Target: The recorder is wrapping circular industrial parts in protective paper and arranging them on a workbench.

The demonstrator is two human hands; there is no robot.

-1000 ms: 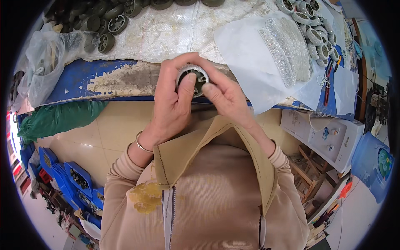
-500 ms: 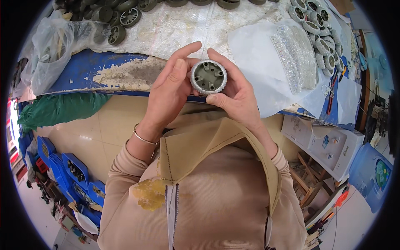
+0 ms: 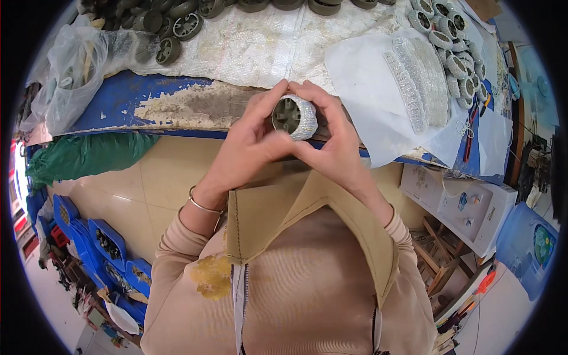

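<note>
Between my two hands, just off the table's near edge, is a small dark grey-green wheel (image 3: 286, 115) with a sparkling silver band (image 3: 306, 118) around its rim. It is tilted, so the hollow, spoked side faces left and the glittering band faces right. My left hand (image 3: 253, 131) curls around the wheel's left side, and my right hand (image 3: 332, 133) closes on its right. Both sets of fingertips meet at the far side, and the thumbs come together at the near side. On a white sheet to the right lie strips of silver glitter trim (image 3: 417, 83).
Bare dark wheels (image 3: 168, 51) crowd the table's far left and far edge. Silver-banded wheels (image 3: 457, 65) are heaped at far right, near a red-handled tool (image 3: 469, 142). A clear plastic bag (image 3: 77, 77) sits at left; blue bins (image 3: 106, 239) stand on the floor below.
The wheel has turned from facing me to facing left, showing its glitter band. My left hand has closed in on it from a looser, spread pose.
</note>
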